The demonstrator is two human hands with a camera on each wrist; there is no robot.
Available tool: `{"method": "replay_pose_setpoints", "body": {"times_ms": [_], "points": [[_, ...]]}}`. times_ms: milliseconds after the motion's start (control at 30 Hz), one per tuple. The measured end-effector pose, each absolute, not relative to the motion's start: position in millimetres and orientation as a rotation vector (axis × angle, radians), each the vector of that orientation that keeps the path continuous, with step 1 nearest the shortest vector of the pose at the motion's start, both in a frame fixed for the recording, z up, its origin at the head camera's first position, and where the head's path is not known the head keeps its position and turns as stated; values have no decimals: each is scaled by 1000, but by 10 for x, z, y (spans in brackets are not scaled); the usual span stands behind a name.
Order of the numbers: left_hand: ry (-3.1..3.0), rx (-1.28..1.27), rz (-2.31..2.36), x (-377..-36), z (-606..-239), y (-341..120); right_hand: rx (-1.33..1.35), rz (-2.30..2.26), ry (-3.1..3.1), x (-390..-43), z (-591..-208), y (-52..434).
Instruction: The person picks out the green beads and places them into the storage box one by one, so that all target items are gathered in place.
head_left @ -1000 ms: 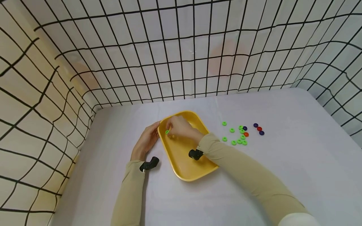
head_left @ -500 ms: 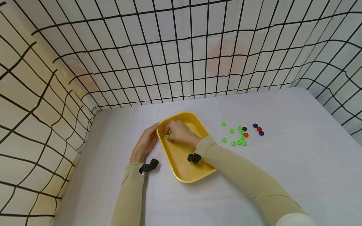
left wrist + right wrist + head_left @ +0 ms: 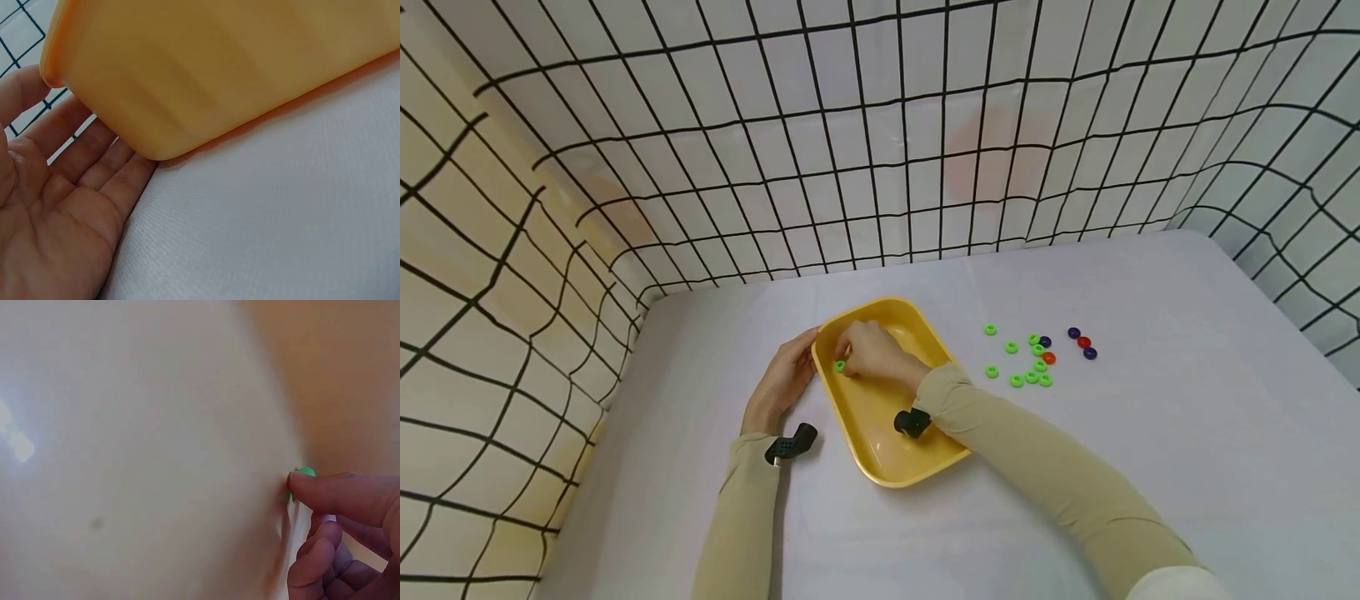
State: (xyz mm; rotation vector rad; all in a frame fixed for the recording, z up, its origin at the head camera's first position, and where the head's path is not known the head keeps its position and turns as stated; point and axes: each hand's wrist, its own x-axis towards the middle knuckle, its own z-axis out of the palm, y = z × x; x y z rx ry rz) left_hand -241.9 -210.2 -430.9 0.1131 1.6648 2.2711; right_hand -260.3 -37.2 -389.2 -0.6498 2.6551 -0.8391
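Observation:
A yellow plastic tray with raised walls lies slanted on the table. My left hand is at its far left corner. In the left wrist view, the nearly straight fingers touch the outer wall and rim. My right hand reaches inside the tray's far left part. Its thumb and a finger pinch a small green ring near the left wall. In the right wrist view, the thumb mostly hides this ring, and the other fingers curl below it.
Several green rings lie scattered on the white table right of the tray. Among and beyond them are dark blue pieces, a red piece and an orange-red one. A black wire grid encloses the back and sides.
The right hand has lowered slightly toward the near side inside the tray, carrying the green ring, and has hardly moved over the last half second. The left hand stays at the corner.

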Motion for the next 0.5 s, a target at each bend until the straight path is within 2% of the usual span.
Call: {"method": "replay_pose_setpoints", "body": {"times_ms": [367, 500], "points": [[1692, 111, 2257, -2401, -4299, -2096, -673, -828, 2662, -2591, -3861, -374], [1699, 131, 2249, -2402, -4290, -2090, -721, -873, 2631, -2596, -3707, -301]]}}
